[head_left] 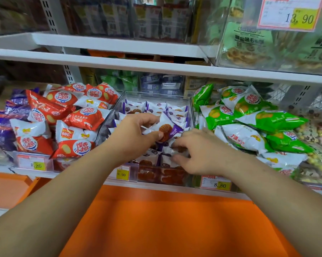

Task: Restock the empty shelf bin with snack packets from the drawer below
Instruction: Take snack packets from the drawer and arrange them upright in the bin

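A clear plastic shelf bin (pixel 157 95) in the middle of the shelf holds several small white-and-purple snack packets (pixel 176 110) with a brown waffle picture. My left hand (pixel 133 133) is inside the bin and pinches one such packet (pixel 166 127) between thumb and fingers, lifted above the rest. My right hand (pixel 201 151) is lower at the bin's front right, its curled fingers on another packet (pixel 170 152) lying in the pile. The drawer below is hidden under the orange panel (pixel 165 219).
Red-and-white packets (pixel 71 115) fill the bin at left, green ones (pixel 252 115) the bin at right. Price tags (pixel 122 173) line the shelf's front edge. A white shelf (pixel 156 67) and clear bins with goods hang close above.
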`<state>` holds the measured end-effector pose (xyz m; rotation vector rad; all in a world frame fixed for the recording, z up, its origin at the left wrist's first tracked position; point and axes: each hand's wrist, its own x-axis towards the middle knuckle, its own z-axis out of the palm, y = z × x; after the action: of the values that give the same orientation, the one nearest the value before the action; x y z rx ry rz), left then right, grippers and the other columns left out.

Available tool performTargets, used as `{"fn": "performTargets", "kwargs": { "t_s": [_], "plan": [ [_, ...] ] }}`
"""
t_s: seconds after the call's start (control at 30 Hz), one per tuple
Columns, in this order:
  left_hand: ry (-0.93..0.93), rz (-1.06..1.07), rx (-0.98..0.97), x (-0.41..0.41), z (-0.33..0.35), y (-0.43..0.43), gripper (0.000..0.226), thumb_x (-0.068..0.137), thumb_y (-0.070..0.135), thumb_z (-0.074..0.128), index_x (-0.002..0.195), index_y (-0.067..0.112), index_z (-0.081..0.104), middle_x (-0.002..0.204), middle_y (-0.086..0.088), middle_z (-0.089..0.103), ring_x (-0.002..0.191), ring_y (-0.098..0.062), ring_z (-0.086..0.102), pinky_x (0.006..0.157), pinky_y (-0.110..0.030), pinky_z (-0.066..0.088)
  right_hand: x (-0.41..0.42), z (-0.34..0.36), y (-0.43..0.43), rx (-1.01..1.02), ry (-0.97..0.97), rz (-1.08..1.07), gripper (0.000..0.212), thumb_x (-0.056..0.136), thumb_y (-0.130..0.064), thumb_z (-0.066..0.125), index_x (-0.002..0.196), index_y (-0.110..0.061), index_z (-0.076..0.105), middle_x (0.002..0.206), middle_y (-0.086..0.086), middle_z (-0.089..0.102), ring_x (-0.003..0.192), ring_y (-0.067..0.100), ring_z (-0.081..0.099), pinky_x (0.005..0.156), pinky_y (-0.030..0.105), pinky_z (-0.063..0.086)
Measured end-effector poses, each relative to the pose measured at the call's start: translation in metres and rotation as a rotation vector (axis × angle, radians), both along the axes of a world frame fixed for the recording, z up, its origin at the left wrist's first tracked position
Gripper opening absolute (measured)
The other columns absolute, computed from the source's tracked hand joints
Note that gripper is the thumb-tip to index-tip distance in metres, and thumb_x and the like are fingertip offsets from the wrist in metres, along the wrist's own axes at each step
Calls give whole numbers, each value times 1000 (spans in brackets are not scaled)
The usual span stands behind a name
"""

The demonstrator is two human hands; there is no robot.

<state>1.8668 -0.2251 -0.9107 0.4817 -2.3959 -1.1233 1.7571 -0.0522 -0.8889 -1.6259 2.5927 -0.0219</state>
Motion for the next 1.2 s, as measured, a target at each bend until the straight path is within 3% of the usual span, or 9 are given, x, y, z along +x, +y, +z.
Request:
{"fn": "performTargets", "kwargs": {
  "t_s": [0.2,0.3,0.47,0.57,0.63,0.87,1.03,1.1,1.2],
  "plan": [
    [-68,-6,-195,-11,4,1,29,92,27,73,120,24,65,113,10,63,99,-10,58,72,-6,38,6,-15,4,5,45,-9,42,92,-61,53,110,-23,59,100,-5,35,123,23,36,111,49,32],
    [-98,-30,-227,-13,5,-3,38,91,28,75,128,27,65,119,10,63,103,-11,61,83,-19,49,9,-14,8,-46,72,13,32,92,-54,55,103,-24,54,92,-8,39,114,20,41,113,45,30],
    [-170,-146,-235,-18,6,-6,34,85,26,81,118,26,73,103,9,72,98,-7,67,81,-26,57,13,-19,10,-136,42,20,31,91,-47,58,109,-22,54,88,-4,46,110,21,45,79,30,25],
    [-202,-203,-335,-24,8,-6,17,88,26,79,103,25,72,86,6,66,75,-10,61,69,-32,55,10,-19,12,-112,11,-18,32,91,-50,58,114,-27,54,96,0,48,114,21,45,104,35,30],
    [-239,-256,-466,-28,13,-8,13,88,26,77,97,21,69,84,0,66,76,-19,59,71,-38,54,5,-18,12,-101,12,-5,30,91,-49,59,114,-30,55,95,-1,52,118,18,47,125,45,7],
    [-364,-410,-741,-43,23,0,16,89,25,72,105,23,70,97,6,56,89,-18,56,78,-35,48,1,-10,13,-67,-10,-11,21,93,-37,59,114,-33,56,91,-6,48,120,12,44,123,56,-15],
    [-487,-450,-774,-58,33,8,22,85,26,78,106,26,74,101,6,68,90,-16,61,74,-27,46,-2,0,12,-172,142,20,15,90,-36,60,103,-28,57,84,-6,54,108,21,55,123,48,12],
    [-483,-455,-739,-59,31,8,30,81,25,82,111,28,76,108,7,72,89,-13,61,78,-27,48,-9,8,11,-346,200,27,14,86,-33,67,93,-26,56,75,-8,48,96,26,55,101,37,31],
    [-415,-462,-682,-54,21,8,30,81,25,82,110,28,78,104,3,75,92,-20,67,84,-37,55,-12,7,6,-287,185,-6,16,84,-39,70,92,-28,62,83,-5,55,101,25,56,106,39,31]
  ]
}}
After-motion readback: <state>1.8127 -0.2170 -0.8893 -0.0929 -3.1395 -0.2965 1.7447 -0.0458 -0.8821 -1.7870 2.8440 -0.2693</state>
